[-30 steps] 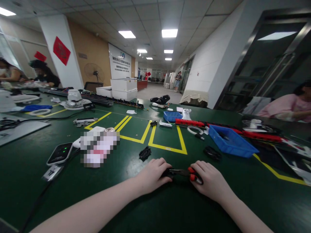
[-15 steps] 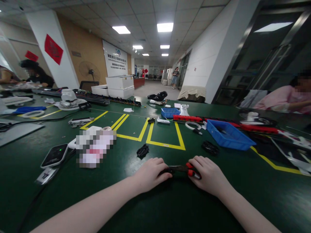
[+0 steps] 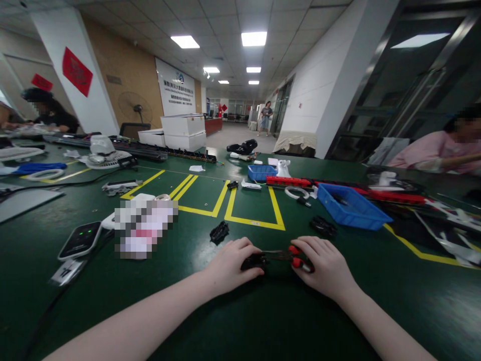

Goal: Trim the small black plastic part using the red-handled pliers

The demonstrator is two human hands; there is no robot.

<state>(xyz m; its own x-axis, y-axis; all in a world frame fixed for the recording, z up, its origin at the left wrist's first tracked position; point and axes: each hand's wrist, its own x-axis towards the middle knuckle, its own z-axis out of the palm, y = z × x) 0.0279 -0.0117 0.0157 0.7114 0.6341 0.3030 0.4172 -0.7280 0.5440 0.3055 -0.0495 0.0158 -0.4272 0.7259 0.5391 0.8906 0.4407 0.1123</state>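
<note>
My left hand [image 3: 233, 264] is closed around a small black plastic part [image 3: 254, 261], mostly hidden by the fingers, low over the green table. Opposite it, my right hand [image 3: 326, 266] grips red-handled pliers [image 3: 296, 262]. Their slim metal jaws point left and reach the black part's right end; whether they bite on it I cannot tell. Just beyond my left hand lies another black plastic part [image 3: 219, 232]. A third, similar black piece [image 3: 323, 226] rests past my right hand.
A blue bin [image 3: 351, 213] stands at right, near a long red strip [image 3: 289, 181]. To the left lie a phone-like device [image 3: 80, 240] with a cable and a blurred pale object [image 3: 146, 230]. Yellow tape [image 3: 255, 222] marks the table [image 3: 240, 321]. Co-workers sit at both sides; one person walks behind.
The pliers' jaws look more parted, and more of the black part shows in my left hand. Both hands stay nearly in place. The view has shifted slightly.
</note>
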